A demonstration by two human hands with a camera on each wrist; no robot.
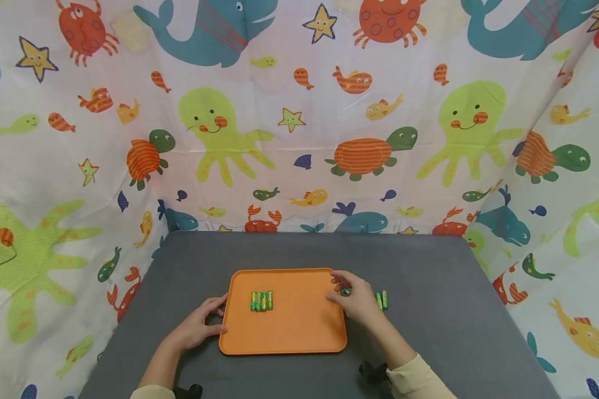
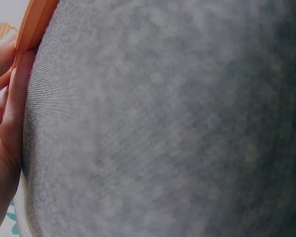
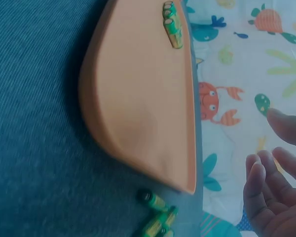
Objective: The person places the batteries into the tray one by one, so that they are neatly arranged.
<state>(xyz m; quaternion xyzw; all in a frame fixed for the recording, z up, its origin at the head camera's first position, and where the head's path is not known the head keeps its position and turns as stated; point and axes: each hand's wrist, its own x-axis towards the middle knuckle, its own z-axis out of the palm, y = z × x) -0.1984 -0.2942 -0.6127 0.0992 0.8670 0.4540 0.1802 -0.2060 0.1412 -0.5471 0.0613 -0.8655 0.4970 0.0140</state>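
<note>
On the left half of an orange tray [image 1: 299, 332], several green and gold batteries [image 1: 264, 301] lie side by side in a row. My left hand [image 1: 196, 326] rests against the tray's left edge, thumb and fingertips touching the rim and spread apart along it. Over the tray's right edge hovers my right hand [image 1: 358, 297], thumb and fingers apart, nothing held. Loose batteries [image 1: 381, 300] lie on the table just right of the tray, partly hidden by that hand. The right wrist view shows a small heap of batteries [image 3: 158, 217] beside the tray's end.
The tray stands on a dark grey cloth-covered table [image 1: 299, 252]. A white curtain [image 1: 289, 155] printed with sea animals hangs behind the table and along both sides. Dark wrist devices [image 1: 373, 373] show near the sleeves.
</note>
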